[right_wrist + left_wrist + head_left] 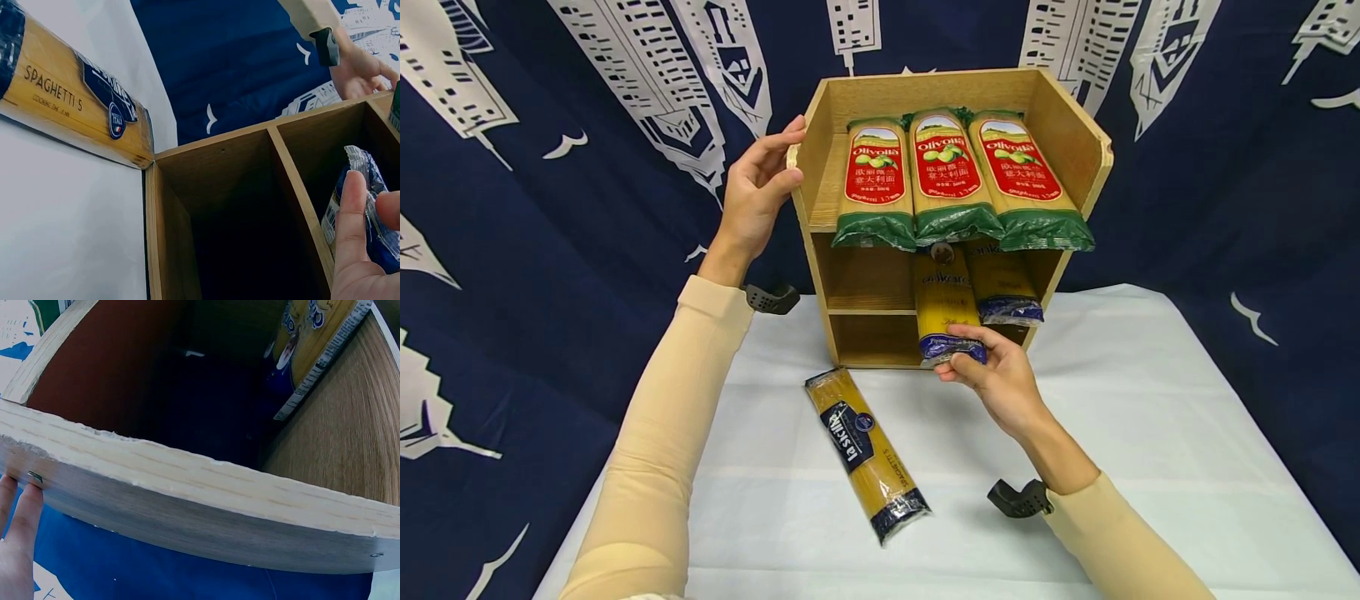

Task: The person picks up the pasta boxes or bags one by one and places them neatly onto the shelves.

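Observation:
A small wooden shelf unit (822, 275) stands on the table. My left hand (758, 187) touches its upper left side; in the left wrist view, the fingertips (28, 503) press flat on the outer panel. My right hand (996, 379) pinches the front end of a yellow spaghetti packet (947, 292) with a blue end, which juts out of the middle compartment. Thumb and index finger close on its crinkled blue end (375, 187) in the right wrist view. A similar yellow packet (1007, 287) lies to its right in that compartment.
Three spaghetti packets with red labels (946, 171) and green ends lie side by side on the top shelf. Another spaghetti packet (868, 450) with a dark blue label lies on the white-covered table (760, 500) before the unit. Behind hangs a dark blue patterned cloth (602, 233).

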{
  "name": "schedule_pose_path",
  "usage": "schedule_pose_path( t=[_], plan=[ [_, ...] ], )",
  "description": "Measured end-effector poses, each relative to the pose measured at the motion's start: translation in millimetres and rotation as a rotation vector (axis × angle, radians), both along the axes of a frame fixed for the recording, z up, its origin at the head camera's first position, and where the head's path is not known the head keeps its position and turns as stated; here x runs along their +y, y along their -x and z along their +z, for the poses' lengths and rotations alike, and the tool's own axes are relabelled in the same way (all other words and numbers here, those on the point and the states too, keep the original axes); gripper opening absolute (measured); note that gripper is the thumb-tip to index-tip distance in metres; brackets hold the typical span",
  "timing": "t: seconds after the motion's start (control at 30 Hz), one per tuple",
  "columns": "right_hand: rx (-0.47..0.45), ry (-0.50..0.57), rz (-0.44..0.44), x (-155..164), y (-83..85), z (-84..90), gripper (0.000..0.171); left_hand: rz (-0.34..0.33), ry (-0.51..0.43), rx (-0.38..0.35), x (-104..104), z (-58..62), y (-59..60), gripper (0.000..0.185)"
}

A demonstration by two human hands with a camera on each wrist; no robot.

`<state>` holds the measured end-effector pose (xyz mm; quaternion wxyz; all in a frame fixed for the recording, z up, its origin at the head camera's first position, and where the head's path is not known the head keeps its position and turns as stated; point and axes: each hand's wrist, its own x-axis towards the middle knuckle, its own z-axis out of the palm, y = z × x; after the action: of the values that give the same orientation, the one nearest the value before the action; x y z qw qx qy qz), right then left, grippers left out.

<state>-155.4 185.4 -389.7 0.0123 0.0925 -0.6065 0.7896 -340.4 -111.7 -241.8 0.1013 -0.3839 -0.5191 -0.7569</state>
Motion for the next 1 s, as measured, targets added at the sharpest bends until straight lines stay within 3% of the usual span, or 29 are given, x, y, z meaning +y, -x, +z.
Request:
schedule_pose_path(
  t=[0.33,0.6,0.83,1.0],
  plan=[
    [0.008,-0.103,0.087,7,-14.6,-4.2,0.045,0.002,-0.010,0.005,1,1.5,-0.8,0.056],
    [0.087,-0.161,0.131,6,-31.7,-11.2,0.036,-0.002,-0.016,-0.002,-1,1.9,-0.9,0.057],
    [0.095,-0.167,0.215,-1,-28.4,-13.4,0.042,-0.007,-0.016,-0.013,-1,0.1,-1.7,0.042],
    [0.110,-0.139,0.226,-1,-22.9,-11.3,0.042,-0.009,-0.014,-0.003,0,-0.1,-0.8,0.051]
  ],
)
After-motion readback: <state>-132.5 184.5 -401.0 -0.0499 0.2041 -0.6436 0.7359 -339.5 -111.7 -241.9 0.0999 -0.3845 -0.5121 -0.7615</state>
